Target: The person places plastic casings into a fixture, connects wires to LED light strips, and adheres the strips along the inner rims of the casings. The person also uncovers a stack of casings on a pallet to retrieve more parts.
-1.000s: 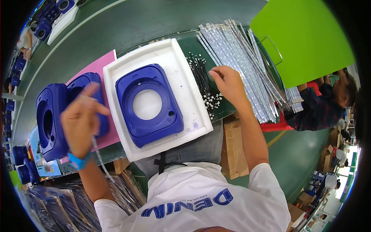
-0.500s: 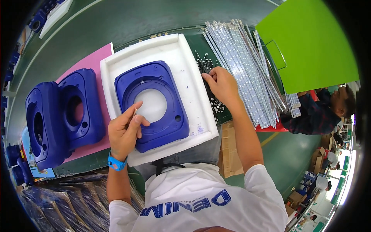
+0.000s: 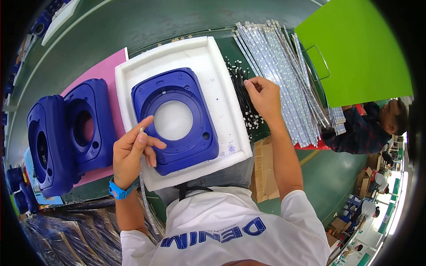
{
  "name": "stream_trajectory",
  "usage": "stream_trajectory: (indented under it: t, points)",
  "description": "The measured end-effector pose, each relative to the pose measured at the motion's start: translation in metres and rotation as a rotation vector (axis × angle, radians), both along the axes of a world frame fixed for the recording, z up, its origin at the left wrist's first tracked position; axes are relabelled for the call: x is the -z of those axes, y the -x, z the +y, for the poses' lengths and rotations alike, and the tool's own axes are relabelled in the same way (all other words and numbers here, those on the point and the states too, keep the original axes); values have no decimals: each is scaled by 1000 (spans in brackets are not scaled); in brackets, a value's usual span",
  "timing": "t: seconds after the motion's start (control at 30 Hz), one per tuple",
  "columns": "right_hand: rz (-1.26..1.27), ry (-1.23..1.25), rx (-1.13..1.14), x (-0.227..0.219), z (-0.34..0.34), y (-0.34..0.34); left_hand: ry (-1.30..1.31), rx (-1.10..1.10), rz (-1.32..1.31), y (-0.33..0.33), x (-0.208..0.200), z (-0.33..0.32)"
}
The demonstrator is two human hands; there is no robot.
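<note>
My left hand (image 3: 129, 153) pinches the small end of a thin LED strip (image 3: 144, 199) between thumb and forefinger. The strip hangs down past my wrist. Beside that hand, a blue plastic housing (image 3: 202, 153) with a large round opening lies in a white foam tray (image 3: 235, 128). My right hand (image 3: 265, 98) is over a heap of short black cables (image 3: 242, 95) with white connectors, just right of the tray. Its thumb and forefinger are closed together; whatever they grip is too small to make out.
Many LED strips (image 3: 282, 84) lie in a pile right of the cables, below a green panel (image 3: 350, 53) with a handle. Two more blue housings (image 3: 95, 128) stand left on a pink sheet (image 3: 113, 71). Plastic-wrapped goods (image 3: 84, 235) lie lower left. Another person (image 3: 364, 128) sits at far right.
My left hand has moved left and slightly down, away from the housing's opening, and the hanging strip now shows. My right hand has shifted right, away from the tray's edge.
</note>
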State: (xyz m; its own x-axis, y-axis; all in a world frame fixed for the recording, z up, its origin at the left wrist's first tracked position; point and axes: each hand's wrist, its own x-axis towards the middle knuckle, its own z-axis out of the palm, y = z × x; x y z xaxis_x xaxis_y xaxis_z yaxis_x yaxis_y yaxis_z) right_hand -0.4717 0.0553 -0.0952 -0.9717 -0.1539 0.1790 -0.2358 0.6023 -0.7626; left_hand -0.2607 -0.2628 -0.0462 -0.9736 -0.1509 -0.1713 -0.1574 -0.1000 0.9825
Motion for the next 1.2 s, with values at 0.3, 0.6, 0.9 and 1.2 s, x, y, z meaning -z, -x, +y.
stream_trajectory:
  t: [0.3,0.6,0.9,1.2]
  points:
    - [222,-237,-103,8,6,1,58,-35,7,6,11,8]
    - [21,-409,-171,-19,-14,25,62,-90,38,2,17,9]
    - [46,-313,-121,6,-14,27,21,-85,77,2,20,8]
    - [-29,-195,-98,-12,-7,26,3,-98,70,0,21,7]
